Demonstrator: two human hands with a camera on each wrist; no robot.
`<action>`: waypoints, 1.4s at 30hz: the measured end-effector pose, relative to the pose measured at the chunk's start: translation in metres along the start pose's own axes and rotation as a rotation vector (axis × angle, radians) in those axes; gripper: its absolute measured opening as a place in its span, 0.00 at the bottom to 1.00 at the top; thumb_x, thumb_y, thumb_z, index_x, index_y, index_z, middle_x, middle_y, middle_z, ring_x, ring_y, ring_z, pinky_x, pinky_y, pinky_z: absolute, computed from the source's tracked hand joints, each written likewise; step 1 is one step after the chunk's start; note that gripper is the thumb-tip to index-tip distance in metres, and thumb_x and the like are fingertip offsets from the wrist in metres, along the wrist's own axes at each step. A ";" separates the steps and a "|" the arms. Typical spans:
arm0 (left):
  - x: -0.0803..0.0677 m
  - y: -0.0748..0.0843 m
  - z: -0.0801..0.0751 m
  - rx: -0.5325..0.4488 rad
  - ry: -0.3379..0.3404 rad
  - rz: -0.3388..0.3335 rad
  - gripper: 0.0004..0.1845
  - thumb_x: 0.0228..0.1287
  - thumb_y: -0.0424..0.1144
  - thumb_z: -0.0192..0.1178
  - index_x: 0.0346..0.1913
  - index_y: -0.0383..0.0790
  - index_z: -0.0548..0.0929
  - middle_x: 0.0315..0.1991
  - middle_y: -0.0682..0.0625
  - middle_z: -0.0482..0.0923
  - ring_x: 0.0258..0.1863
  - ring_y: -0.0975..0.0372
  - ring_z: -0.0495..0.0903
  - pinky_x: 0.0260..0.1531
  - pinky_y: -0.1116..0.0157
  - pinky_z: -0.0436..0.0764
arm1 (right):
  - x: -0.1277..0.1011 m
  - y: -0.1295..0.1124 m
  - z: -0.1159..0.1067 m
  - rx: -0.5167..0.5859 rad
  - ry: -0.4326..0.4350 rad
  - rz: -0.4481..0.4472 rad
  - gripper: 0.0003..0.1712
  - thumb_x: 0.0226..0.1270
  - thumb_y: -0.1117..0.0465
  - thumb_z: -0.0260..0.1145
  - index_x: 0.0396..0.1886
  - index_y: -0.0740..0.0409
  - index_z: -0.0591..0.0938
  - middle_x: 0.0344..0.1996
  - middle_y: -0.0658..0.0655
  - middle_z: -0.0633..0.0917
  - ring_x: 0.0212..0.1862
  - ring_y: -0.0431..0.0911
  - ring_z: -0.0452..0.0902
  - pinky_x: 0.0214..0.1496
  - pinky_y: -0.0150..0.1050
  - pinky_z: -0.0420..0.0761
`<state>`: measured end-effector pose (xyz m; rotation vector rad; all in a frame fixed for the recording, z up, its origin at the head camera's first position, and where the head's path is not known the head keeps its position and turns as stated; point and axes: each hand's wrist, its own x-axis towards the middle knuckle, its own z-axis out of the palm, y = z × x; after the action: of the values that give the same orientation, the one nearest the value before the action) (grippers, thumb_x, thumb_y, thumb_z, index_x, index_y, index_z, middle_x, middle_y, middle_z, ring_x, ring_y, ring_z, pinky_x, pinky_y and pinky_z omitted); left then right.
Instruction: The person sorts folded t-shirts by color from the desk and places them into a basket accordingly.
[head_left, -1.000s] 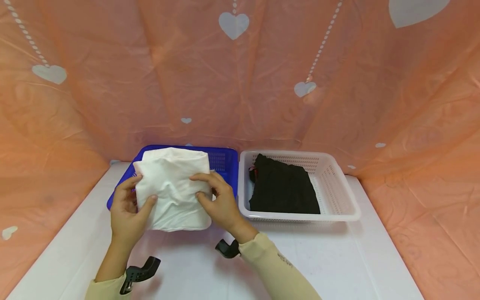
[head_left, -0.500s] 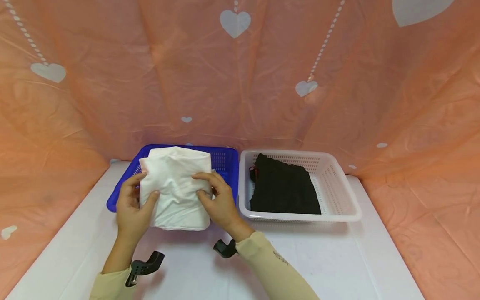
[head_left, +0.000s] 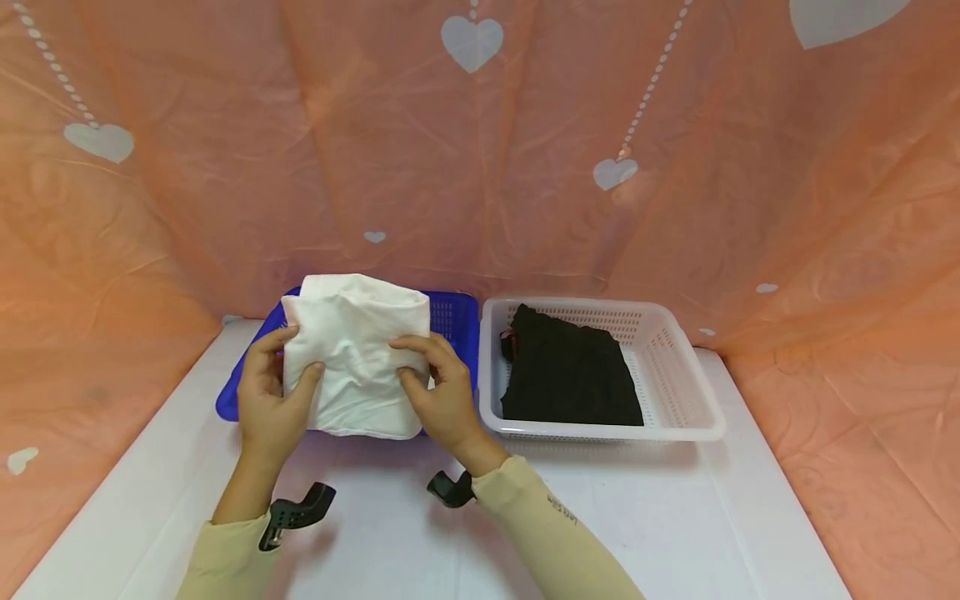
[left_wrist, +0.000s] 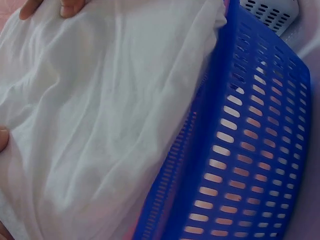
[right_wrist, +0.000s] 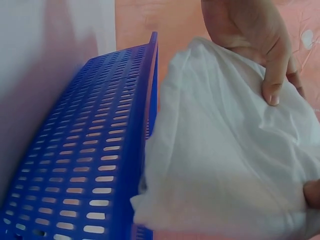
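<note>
A folded white piece of clothing (head_left: 360,358) is held up by both hands over the blue basket (head_left: 459,333); its exact kind cannot be told. My left hand (head_left: 272,408) grips its left edge, thumb on the near face and fingers behind. At the right side, my right hand (head_left: 444,396) pinches the cloth between thumb and fingers. In the right wrist view the white cloth (right_wrist: 220,150) hangs beside the slotted wall of the blue basket (right_wrist: 85,145). The left wrist view shows the cloth (left_wrist: 105,110) covering much of the basket's opening, so its contents are mostly hidden.
Right of the blue basket stands a white basket (head_left: 678,367) with a folded black garment (head_left: 573,367) in its left part. Both rest on a white table (head_left: 600,517). An orange curtain (head_left: 480,167) with hearts closes off the back and sides.
Both hands still hold the white clothing. It has shifted slightly right and away from me, further over the blue basket, and the left hand has moved the same way. The baskets stay put.
</note>
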<state>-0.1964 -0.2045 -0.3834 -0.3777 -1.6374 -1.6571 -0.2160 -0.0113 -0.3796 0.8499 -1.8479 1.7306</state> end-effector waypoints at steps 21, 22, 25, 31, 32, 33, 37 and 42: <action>0.018 -0.005 0.013 0.065 0.016 -0.023 0.26 0.50 0.13 0.59 0.54 0.34 0.78 0.48 0.52 0.75 0.42 0.66 0.78 0.44 0.78 0.77 | 0.018 -0.023 -0.004 0.021 0.069 -0.057 0.16 0.50 0.86 0.59 0.38 0.72 0.82 0.38 0.69 0.81 0.37 0.53 0.74 0.29 0.28 0.71; 0.017 -0.006 0.013 0.064 0.011 -0.034 0.26 0.51 0.13 0.59 0.54 0.34 0.78 0.47 0.53 0.75 0.42 0.66 0.78 0.44 0.78 0.77 | 0.017 -0.021 -0.004 0.025 0.070 -0.047 0.17 0.50 0.86 0.58 0.38 0.72 0.82 0.38 0.70 0.81 0.38 0.53 0.75 0.31 0.28 0.72; 0.014 -0.010 0.013 0.076 0.004 -0.069 0.26 0.51 0.13 0.59 0.54 0.33 0.77 0.47 0.54 0.74 0.41 0.66 0.77 0.43 0.79 0.76 | 0.013 -0.003 -0.002 0.039 0.067 -0.015 0.17 0.50 0.86 0.58 0.39 0.72 0.82 0.39 0.70 0.81 0.41 0.54 0.76 0.35 0.28 0.75; 0.008 -0.011 0.014 0.133 -0.012 -0.108 0.24 0.52 0.13 0.58 0.55 0.25 0.73 0.46 0.60 0.73 0.36 0.69 0.75 0.39 0.80 0.75 | 0.006 0.027 0.001 0.024 0.050 0.049 0.20 0.52 0.82 0.60 0.45 0.66 0.82 0.43 0.67 0.81 0.39 0.53 0.74 0.27 0.27 0.69; 0.007 -0.010 0.014 0.149 -0.020 -0.104 0.24 0.52 0.13 0.58 0.55 0.23 0.72 0.45 0.61 0.73 0.35 0.70 0.74 0.37 0.81 0.75 | 0.006 0.029 0.001 0.013 0.044 0.060 0.21 0.53 0.81 0.60 0.46 0.64 0.82 0.44 0.65 0.81 0.37 0.52 0.73 0.25 0.27 0.66; 0.007 -0.009 0.014 0.166 -0.027 -0.106 0.24 0.52 0.13 0.58 0.55 0.22 0.72 0.45 0.62 0.73 0.33 0.70 0.73 0.36 0.81 0.74 | 0.005 0.032 0.000 -0.003 0.036 0.074 0.22 0.53 0.80 0.60 0.47 0.62 0.82 0.45 0.64 0.81 0.34 0.51 0.72 0.25 0.28 0.65; 0.006 -0.013 0.013 0.270 -0.061 -0.158 0.25 0.54 0.16 0.59 0.58 0.25 0.72 0.44 0.59 0.71 0.30 0.70 0.71 0.32 0.80 0.71 | 0.006 0.040 -0.001 -0.119 -0.013 0.142 0.25 0.54 0.76 0.62 0.52 0.53 0.81 0.47 0.58 0.81 0.28 0.44 0.64 0.27 0.28 0.63; 0.007 -0.035 0.005 0.453 -0.153 -0.289 0.28 0.61 0.25 0.59 0.65 0.40 0.69 0.49 0.45 0.72 0.34 0.66 0.70 0.34 0.79 0.68 | 0.010 0.049 -0.001 -0.217 -0.081 0.252 0.26 0.57 0.72 0.62 0.55 0.48 0.79 0.49 0.56 0.79 0.29 0.40 0.61 0.32 0.28 0.66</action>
<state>-0.2270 -0.2059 -0.4033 -0.0393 -2.2002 -1.4196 -0.2578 -0.0107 -0.4075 0.6317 -2.2296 1.6162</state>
